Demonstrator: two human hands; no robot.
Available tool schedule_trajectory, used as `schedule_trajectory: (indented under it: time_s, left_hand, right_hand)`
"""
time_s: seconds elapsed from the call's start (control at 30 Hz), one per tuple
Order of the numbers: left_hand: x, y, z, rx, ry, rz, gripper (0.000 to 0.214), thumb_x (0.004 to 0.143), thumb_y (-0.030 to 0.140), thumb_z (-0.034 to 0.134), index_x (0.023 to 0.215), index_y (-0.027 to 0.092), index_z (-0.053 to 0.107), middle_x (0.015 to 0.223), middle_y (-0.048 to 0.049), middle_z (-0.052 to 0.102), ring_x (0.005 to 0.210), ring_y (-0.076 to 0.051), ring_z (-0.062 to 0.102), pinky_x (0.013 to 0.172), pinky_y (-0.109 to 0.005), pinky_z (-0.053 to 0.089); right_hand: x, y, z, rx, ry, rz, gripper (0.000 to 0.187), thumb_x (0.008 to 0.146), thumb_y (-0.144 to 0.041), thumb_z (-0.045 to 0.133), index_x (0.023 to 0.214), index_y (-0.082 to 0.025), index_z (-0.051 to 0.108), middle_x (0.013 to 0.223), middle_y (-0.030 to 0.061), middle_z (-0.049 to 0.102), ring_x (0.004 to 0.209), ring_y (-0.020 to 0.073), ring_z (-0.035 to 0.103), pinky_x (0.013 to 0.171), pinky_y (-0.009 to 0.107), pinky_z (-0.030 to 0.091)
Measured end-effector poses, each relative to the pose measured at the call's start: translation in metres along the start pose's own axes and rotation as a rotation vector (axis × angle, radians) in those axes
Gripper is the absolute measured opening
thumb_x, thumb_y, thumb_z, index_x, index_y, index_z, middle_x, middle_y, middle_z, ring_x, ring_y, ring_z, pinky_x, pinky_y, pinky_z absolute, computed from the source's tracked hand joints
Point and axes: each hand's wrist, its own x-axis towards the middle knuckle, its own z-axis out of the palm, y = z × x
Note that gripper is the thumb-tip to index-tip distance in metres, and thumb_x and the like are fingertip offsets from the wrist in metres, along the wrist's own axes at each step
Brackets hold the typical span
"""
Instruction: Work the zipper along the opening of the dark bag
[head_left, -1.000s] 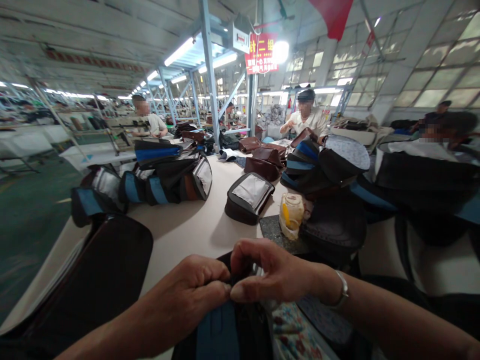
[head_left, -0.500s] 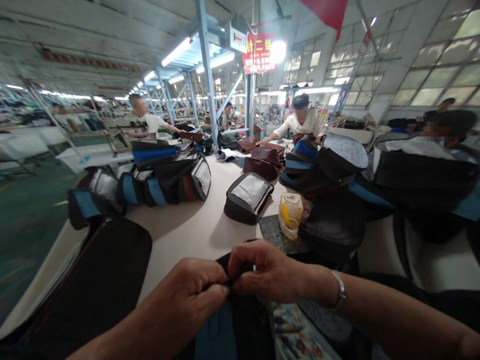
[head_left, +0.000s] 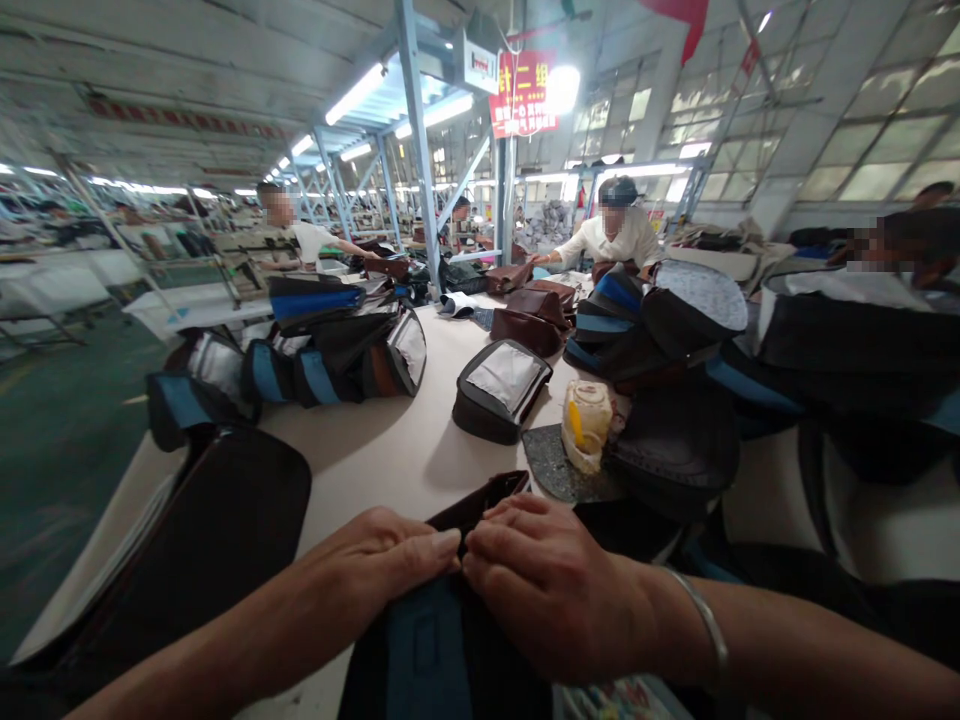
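A black bag piece with a blue panel (head_left: pixel 427 650) stands in front of me at the bottom of the view, a dark brown flap at its top edge. My left hand (head_left: pixel 379 560) is closed over that edge from the left, its thumb along the top. Close beside it, my right hand (head_left: pixel 544 580) wraps the same edge with its fingers bent. A silver bangle circles my right wrist. The fingertips nearly meet, and what lies under them is hidden. Patterned cloth shows partly below my right hand.
A glue-stained plastic container (head_left: pixel 586 425) stands on a dark slab (head_left: pixel 551 465). Beyond it sits a black bag piece with white lining (head_left: pixel 502 385). More bag pieces (head_left: pixel 322 365) are heaped left and right on the white table (head_left: pixel 360 455). Across it a person (head_left: pixel 611 235) works.
My right hand has turned from a raised pinch to lying over the bag's edge. My left thumb now lies flatter on top. More of the blue panel and brown flap shows.
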Motion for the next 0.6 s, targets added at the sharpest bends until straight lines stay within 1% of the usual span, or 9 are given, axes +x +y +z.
schedule_trajectory:
  time_s: [0.1, 0.17, 0.23, 0.3, 0.33, 0.37, 0.43, 0.5, 0.6]
  left_hand:
    - [0.005, -0.012, 0.001, -0.026, -0.134, 0.004, 0.049, 0.096, 0.061, 0.053, 0.071, 0.019, 0.05, 0.067, 0.0048, 0.032, 0.062, -0.014, 0.028, 0.055, -0.028, 0.024]
    - [0.004, -0.014, 0.003, 0.006, -0.147, 0.013, 0.046, 0.097, 0.058, 0.055, 0.074, 0.018, 0.052, 0.068, 0.0056, 0.032, 0.063, -0.014, 0.028, 0.056, -0.027, 0.024]
    - [0.001, -0.01, 0.005, 0.051, -0.111, 0.029, 0.042, 0.099, 0.053, 0.055, 0.075, 0.018, 0.053, 0.07, 0.0054, 0.036, 0.065, -0.014, 0.032, 0.058, -0.026, 0.028]
    - [-0.003, -0.003, 0.006, 0.1, -0.069, 0.063, 0.041, 0.1, 0.049, 0.053, 0.073, 0.019, 0.051, 0.072, 0.005, 0.04, 0.067, -0.014, 0.037, 0.06, -0.025, 0.031]
    - [-0.004, 0.0, 0.006, 0.122, -0.053, 0.086, 0.041, 0.1, 0.048, 0.053, 0.072, 0.019, 0.05, 0.073, 0.0047, 0.041, 0.068, -0.014, 0.038, 0.062, -0.025, 0.032]
    - [-0.005, 0.003, 0.006, 0.139, -0.046, 0.101, 0.04, 0.1, 0.047, 0.052, 0.072, 0.019, 0.049, 0.073, 0.0044, 0.042, 0.069, -0.014, 0.04, 0.063, -0.025, 0.033]
    - [-0.006, 0.004, 0.006, 0.165, -0.034, 0.114, 0.038, 0.1, 0.044, 0.051, 0.072, 0.019, 0.05, 0.074, 0.0037, 0.045, 0.07, -0.015, 0.043, 0.064, -0.025, 0.035]
    - [-0.007, 0.002, 0.008, 0.192, -0.028, 0.105, 0.036, 0.1, 0.042, 0.05, 0.073, 0.019, 0.052, 0.075, 0.003, 0.048, 0.071, -0.015, 0.046, 0.065, -0.025, 0.036]
    - [-0.008, -0.004, 0.009, 0.228, -0.028, 0.113, 0.038, 0.101, 0.045, 0.049, 0.074, 0.019, 0.054, 0.077, 0.0021, 0.052, 0.072, -0.015, 0.049, 0.066, -0.025, 0.037]
  right_hand:
    - [-0.001, -0.005, -0.005, -0.045, -0.015, -0.046, 0.02, 0.095, -0.011, 0.044, 0.088, -0.016, 0.061, 0.085, 0.0112, 0.068, 0.074, 0.0197, 0.059, 0.085, 0.039, 0.052]
    - [-0.004, -0.005, -0.005, 0.073, 0.022, -0.016, 0.018, 0.095, -0.012, 0.044, 0.095, -0.015, 0.062, 0.09, 0.0128, 0.069, 0.078, 0.0202, 0.06, 0.082, 0.039, 0.053]
    - [-0.008, -0.001, -0.003, 0.352, 0.088, 0.151, 0.017, 0.097, -0.016, 0.045, 0.102, -0.014, 0.061, 0.096, 0.0122, 0.068, 0.084, 0.0186, 0.062, 0.079, 0.034, 0.053]
    - [-0.009, 0.008, -0.003, 0.702, 0.12, 0.404, 0.017, 0.103, -0.024, 0.044, 0.106, -0.015, 0.059, 0.098, 0.01, 0.065, 0.087, 0.0161, 0.063, 0.077, 0.03, 0.054]
    - [-0.008, 0.013, -0.003, 0.827, 0.097, 0.493, 0.019, 0.105, -0.027, 0.043, 0.108, -0.016, 0.058, 0.098, 0.0088, 0.064, 0.088, 0.0152, 0.063, 0.078, 0.029, 0.054]
    - [-0.005, 0.019, -0.004, 0.894, 0.043, 0.524, 0.021, 0.106, -0.03, 0.043, 0.107, -0.016, 0.058, 0.098, 0.0078, 0.062, 0.089, 0.0149, 0.062, 0.081, 0.029, 0.053]
    - [0.001, 0.029, -0.005, 0.898, -0.1, 0.431, 0.024, 0.105, -0.033, 0.046, 0.099, -0.015, 0.06, 0.094, 0.0058, 0.059, 0.087, 0.0142, 0.058, 0.081, 0.029, 0.05]
    - [0.006, 0.034, -0.004, 0.854, -0.194, 0.281, 0.029, 0.103, -0.034, 0.053, 0.081, -0.016, 0.057, 0.083, 0.0021, 0.053, 0.077, 0.0126, 0.051, 0.075, 0.027, 0.045]
    - [0.009, 0.034, 0.002, 0.884, -0.152, 0.183, 0.037, 0.099, -0.031, 0.059, 0.067, -0.017, 0.047, 0.07, -0.0021, 0.043, 0.065, 0.0106, 0.043, 0.064, 0.025, 0.037]
